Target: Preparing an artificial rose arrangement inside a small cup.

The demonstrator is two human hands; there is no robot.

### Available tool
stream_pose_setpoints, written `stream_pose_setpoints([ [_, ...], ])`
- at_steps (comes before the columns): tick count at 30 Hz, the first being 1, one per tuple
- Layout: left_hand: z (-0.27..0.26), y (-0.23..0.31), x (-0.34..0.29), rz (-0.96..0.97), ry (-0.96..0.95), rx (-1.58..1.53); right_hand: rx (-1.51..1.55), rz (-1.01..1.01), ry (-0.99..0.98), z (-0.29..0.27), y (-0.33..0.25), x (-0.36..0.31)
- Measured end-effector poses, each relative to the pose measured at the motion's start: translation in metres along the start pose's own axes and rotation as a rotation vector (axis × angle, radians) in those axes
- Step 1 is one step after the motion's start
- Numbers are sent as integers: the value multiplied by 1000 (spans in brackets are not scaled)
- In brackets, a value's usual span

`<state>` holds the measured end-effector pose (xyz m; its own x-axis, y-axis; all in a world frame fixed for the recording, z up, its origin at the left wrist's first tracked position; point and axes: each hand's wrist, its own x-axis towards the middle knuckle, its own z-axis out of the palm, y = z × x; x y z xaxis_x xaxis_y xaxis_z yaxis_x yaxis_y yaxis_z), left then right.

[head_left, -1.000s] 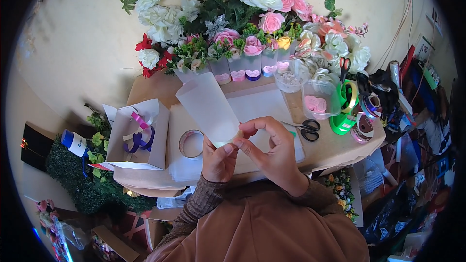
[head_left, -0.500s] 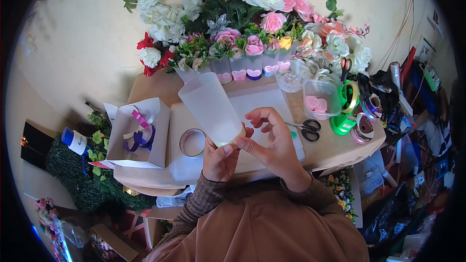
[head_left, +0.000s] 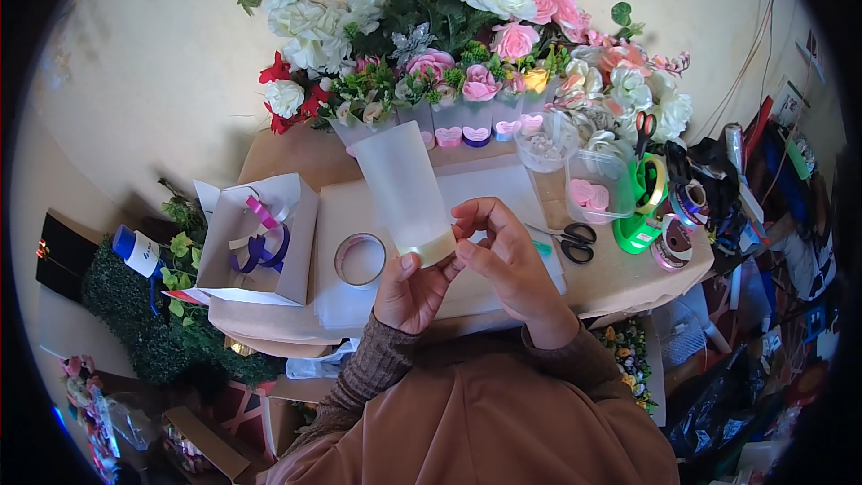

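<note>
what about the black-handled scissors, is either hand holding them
No, the black-handled scissors lie on the table, beyond the right hand.

No wording is clear enough to read. Pink heart labels (head_left: 475, 135) with tiny print sit low on the pale pots (head_left: 451, 116) at the upper centre of the frame. At the left, a white label (head_left: 145, 257) with a dark, blurred mark wraps a blue-capped bottle (head_left: 124, 239). Right of centre, the green dispenser (head_left: 639, 230) bears small pale marks, also blurred.
</note>
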<state>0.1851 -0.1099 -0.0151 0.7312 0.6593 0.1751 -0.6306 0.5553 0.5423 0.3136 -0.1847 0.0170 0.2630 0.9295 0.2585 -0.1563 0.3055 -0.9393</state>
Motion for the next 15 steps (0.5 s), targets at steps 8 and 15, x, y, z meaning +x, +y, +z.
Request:
stream_pose_setpoints([
  [8,-2,0,1,-67,-58,26,-241,-121,110,11,0,-1],
  [15,-4,-4,2,-90,-11,-12,-238,-134,113,9,5,4],
])
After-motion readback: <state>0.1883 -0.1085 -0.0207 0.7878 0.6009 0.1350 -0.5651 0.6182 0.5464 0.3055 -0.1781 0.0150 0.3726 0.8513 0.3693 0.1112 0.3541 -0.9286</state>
